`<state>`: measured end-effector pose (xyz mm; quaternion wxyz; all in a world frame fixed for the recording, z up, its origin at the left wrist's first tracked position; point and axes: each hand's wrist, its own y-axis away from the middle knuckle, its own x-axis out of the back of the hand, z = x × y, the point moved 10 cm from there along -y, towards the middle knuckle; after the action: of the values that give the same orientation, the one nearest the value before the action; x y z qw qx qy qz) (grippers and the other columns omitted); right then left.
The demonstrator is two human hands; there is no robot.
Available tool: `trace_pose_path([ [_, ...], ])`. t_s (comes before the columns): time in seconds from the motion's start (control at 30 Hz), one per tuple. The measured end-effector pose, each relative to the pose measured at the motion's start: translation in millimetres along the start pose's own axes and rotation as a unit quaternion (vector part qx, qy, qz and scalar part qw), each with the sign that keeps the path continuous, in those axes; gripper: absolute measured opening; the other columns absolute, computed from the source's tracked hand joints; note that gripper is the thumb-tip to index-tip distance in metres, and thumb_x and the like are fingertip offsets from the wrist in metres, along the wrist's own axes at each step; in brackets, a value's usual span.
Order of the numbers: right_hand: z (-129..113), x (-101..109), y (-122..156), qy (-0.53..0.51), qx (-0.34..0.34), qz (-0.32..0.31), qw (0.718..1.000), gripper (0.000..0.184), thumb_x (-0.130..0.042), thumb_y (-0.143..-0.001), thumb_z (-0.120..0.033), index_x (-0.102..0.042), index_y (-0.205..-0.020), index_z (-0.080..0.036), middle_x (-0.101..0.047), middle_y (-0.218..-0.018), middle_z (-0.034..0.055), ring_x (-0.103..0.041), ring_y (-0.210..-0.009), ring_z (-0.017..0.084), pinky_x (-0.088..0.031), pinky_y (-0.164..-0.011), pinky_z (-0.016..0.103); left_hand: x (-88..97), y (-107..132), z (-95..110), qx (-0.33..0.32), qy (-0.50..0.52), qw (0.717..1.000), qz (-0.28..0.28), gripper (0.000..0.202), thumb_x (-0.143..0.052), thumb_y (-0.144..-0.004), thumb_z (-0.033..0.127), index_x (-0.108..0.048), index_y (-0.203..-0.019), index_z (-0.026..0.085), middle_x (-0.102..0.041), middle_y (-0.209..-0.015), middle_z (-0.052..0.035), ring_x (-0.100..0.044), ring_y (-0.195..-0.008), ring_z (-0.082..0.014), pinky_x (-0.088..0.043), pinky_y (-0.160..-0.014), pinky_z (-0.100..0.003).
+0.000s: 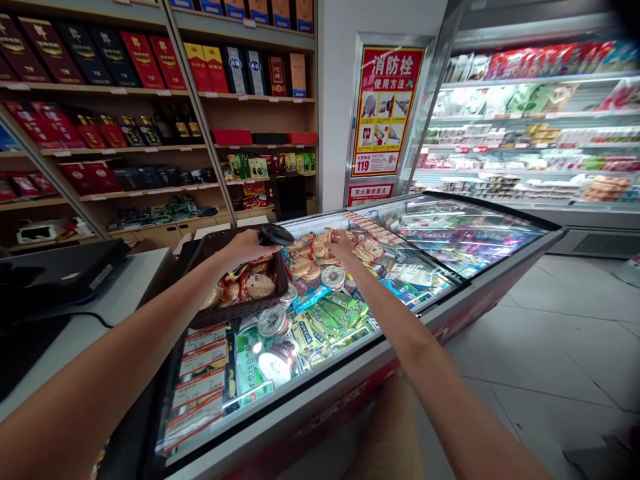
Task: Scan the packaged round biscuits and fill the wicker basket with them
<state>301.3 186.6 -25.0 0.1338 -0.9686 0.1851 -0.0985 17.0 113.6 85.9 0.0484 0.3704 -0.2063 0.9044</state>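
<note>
My left hand is closed round a black handheld scanner, held over a dark woven basket that sits on the glass lid of a chest freezer. The basket holds several round wrapped snacks. My right hand reaches to the right of the basket, fingers curled down on a pile of small wrapped snack packets lying on the freezer lid. What those fingers grip is hidden.
A white counter with a black device and cable stands at the left. Wooden shelves of boxed goods fill the back wall. An open refrigerated display is at the right. Grey tiled floor lies right of the freezer.
</note>
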Motion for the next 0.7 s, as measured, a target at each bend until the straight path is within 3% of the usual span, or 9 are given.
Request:
trace_pose_path([
  [0.13, -10, 5, 12, -0.122, -0.022, -0.017, 0.992, 0.038, -0.068, -0.068, -0.022, -0.055, -0.104, -0.02, -0.066, -0.093, 0.0024, -0.064, -0.078, 0.016, -0.053, -0.071, 0.029, -11.7, 5, 10, -0.022, -0.055, 0.997, -0.042, 0.035, -0.081, -0.063, 0.052, -0.069, -0.066, 0.019, -0.056, -0.045, 0.0021, -0.05, -0.05, -0.0164, -0.032, -0.051, -0.028],
  [0.27, -27, -5, 20, -0.177, -0.015, -0.048, 0.983, 0.041, -0.068, -0.065, -0.026, -0.056, -0.104, -0.021, -0.065, -0.082, -0.0015, -0.061, -0.069, 0.014, -0.05, -0.064, 0.026, -10.7, 11, 16, -0.057, -0.072, 0.994, -0.053, 0.035, -0.077, -0.066, 0.055, -0.067, -0.064, 0.022, -0.056, -0.046, 0.0004, -0.052, -0.05, -0.0188, -0.034, -0.05, -0.03],
  [0.37, -43, -23, 28, -0.166, 0.003, -0.083, 0.983, 0.046, -0.071, -0.064, -0.028, -0.058, -0.107, -0.021, -0.065, -0.08, -0.0023, -0.059, -0.067, 0.013, -0.049, -0.063, 0.025, 3.0, 17, 19, -0.09, -0.077, 0.993, -0.019, 0.039, -0.077, -0.067, 0.058, -0.062, -0.059, 0.023, -0.054, -0.048, 0.0, -0.056, -0.057, -0.0214, -0.037, -0.052, -0.031],
  [0.47, -59, -47, 40, -0.145, 0.014, -0.127, 0.981, 0.047, -0.072, -0.067, -0.03, -0.058, -0.112, -0.021, -0.067, -0.081, -0.0004, -0.062, -0.07, 0.015, -0.05, -0.066, 0.027, 22.7, 24, 12, -0.095, -0.094, 0.991, 0.022, 0.048, -0.076, -0.066, 0.063, -0.052, -0.051, 0.024, -0.044, -0.045, 0.0005, -0.056, -0.059, -0.0224, -0.036, -0.053, -0.031],
  [0.6, -80, -78, 56, -0.145, 0.024, -0.17, 0.974, 0.05, -0.072, -0.071, -0.031, -0.057, -0.118, -0.023, -0.071, -0.092, 0.0032, -0.066, -0.082, 0.019, -0.053, -0.072, 0.03, 49.1, 34, -8, -0.087, -0.137, 0.985, 0.055, 0.055, -0.074, -0.067, 0.066, -0.043, -0.047, 0.025, -0.033, -0.045, 0.0008, -0.052, -0.055, -0.0213, -0.031, -0.052, -0.032],
  [0.7, -92, -107, 67, -0.155, 0.019, -0.21, 0.965, 0.051, -0.072, -0.07, -0.031, -0.057, -0.117, -0.024, -0.072, -0.099, 0.0039, -0.068, -0.086, 0.02, -0.054, -0.075, 0.031, 68.1, 42, -31, -0.066, -0.155, 0.983, 0.072, 0.055, -0.073, -0.069, 0.066, -0.042, -0.048, 0.024, -0.037, -0.047, -0.0011, -0.054, -0.057, -0.0238, -0.032, -0.055, -0.032],
])
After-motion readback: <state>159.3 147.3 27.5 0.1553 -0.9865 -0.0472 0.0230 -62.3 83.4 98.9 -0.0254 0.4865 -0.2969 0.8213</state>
